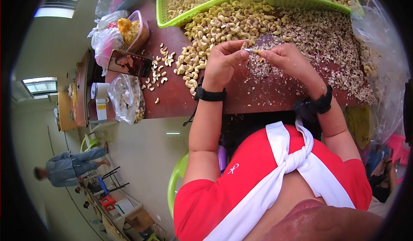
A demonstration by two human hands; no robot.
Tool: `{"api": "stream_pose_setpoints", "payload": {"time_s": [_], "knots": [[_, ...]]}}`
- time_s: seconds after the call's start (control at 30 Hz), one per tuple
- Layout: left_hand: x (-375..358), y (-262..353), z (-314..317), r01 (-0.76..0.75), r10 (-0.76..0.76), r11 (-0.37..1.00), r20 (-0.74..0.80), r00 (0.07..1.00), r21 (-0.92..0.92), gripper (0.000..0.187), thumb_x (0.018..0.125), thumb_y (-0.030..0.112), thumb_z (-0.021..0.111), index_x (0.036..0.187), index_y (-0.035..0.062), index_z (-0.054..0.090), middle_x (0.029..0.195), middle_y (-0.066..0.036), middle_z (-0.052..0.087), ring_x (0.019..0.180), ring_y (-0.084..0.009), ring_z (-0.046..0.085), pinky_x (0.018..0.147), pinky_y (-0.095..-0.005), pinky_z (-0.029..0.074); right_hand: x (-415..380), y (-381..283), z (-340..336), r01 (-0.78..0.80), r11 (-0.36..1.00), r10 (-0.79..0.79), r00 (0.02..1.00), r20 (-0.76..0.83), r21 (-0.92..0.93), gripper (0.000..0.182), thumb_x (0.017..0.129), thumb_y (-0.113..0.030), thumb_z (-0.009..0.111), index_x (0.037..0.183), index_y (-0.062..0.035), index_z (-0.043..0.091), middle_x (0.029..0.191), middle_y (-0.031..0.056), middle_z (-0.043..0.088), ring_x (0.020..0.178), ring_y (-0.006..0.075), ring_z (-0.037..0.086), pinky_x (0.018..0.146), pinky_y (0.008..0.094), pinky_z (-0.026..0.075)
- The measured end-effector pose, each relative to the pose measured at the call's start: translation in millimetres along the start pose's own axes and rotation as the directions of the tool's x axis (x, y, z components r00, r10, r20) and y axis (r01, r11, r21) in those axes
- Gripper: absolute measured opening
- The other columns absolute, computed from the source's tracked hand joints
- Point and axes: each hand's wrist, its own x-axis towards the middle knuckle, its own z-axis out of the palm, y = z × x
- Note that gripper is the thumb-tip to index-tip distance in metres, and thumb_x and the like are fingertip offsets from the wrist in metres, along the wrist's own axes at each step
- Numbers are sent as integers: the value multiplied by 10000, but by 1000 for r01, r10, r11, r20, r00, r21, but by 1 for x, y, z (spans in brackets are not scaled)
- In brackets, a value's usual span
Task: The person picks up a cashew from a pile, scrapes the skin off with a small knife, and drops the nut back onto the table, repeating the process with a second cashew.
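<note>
Above the red-brown table, my left hand (225, 64) pinches a cashew (244, 46) between thumb and fingertips. My right hand (287, 59) is closed around the light handle of a small knife (254, 51), whose short metal tip meets the nut or comes very close to it. A large heap of cashews (219, 26) lies just beyond my left hand. Beside and beyond my right hand spreads a pile of brownish skin flakes (318, 39). Smaller crumbs are scattered on the table under both hands.
Two green baskets (162, 9) of cashews stand at the back. On the left are a propped phone (130, 63), loose cashews (159, 69), a pink container (144, 28) and a plastic bag (122, 95). Clear plastic (387, 64) hangs at right. A person (69, 168) is across the room.
</note>
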Motion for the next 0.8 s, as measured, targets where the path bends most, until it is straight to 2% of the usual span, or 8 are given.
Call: {"api": "stream_pose_setpoints", "payload": {"time_s": [0.13, 0.2, 0.33, 0.4, 0.43, 0.6, 0.73, 0.8], "knots": [[1, 2, -7, 70, -66, 990, -38, 997, 122, 213, 729, 21, 614, 928, -30, 561, 805, -82, 586, 625, -109, 554, 541, -197, 456, 3, -3, -1, 8, 1000, -8, 1000, -28, -19, 444, 787, -379, 528, 543, -8, 511, 433, 5, 391, 416, 84, 337, 397, 271, 286], [3, 3, -9, 143, -144, 989, -14, 989, -42, 163, 718, 44, 638, 850, -21, 567, 747, -71, 589, 578, -102, 560, 484, -198, 467, 7, -2, -4, 8, 997, -11, 999, -44, -73, 445, 791, -374, 525, 542, -6, 509, 433, 8, 390, 415, 90, 335, 399, 274, 287], [9, 11, -8, 156, -155, 986, 26, 988, -63, 183, 722, 48, 635, 878, -23, 570, 752, -69, 591, 588, -108, 561, 501, -208, 476, 11, -8, -11, 6, 998, -10, 999, -49, -66, 439, 802, -357, 514, 550, 3, 506, 437, 19, 391, 416, 102, 337, 405, 280, 292], [13, 12, -6, 86, -86, 996, -19, 996, -15, 209, 723, 46, 632, 910, -24, 570, 763, -73, 593, 605, -116, 563, 521, -224, 487, 17, -6, -19, 9, 999, -12, 999, -53, -45, 438, 806, -356, 512, 546, -4, 506, 440, 13, 396, 415, 94, 342, 401, 272, 293], [15, 13, -11, 91, -92, 996, 34, 995, 25, 248, 773, 58, 568, 1005, -26, 539, 856, -119, 590, 674, -138, 564, 580, -236, 474, 18, -8, -24, -5, 999, 1, 997, -82, -42, 438, 806, -359, 512, 543, -9, 509, 442, 7, 399, 416, 89, 347, 400, 267, 295], [36, 6, -2, 32, -31, 998, 10, 999, -59, 258, 785, 39, 539, 1033, -30, 523, 862, -107, 587, 693, -131, 565, 589, -222, 475, 32, -4, -28, 16, 1000, -15, 994, -111, 0, 440, 805, -373, 515, 547, -17, 530, 449, -6, 411, 420, 78, 359, 396, 252, 298], [46, -6, -2, -8, -9, 990, -117, 993, -141, 256, 794, 24, 517, 1043, -35, 509, 869, -117, 585, 688, -126, 560, 591, -220, 477, 36, 0, -25, 2, 999, -7, 994, -107, -48, 435, 808, -360, 511, 567, 2, 533, 457, 9, 424, 418, 87, 370, 397, 257, 308], [45, -10, -2, -43, 23, 991, -157, 987, -124, 222, 789, 16, 516, 1005, -37, 520, 865, -120, 586, 683, -130, 559, 594, -228, 483, 35, 0, -27, 16, 999, -11, 987, -163, 33, 436, 808, -358, 510, 566, 4, 531, 459, 19, 430, 418, 90, 380, 402, 258, 317]]}}
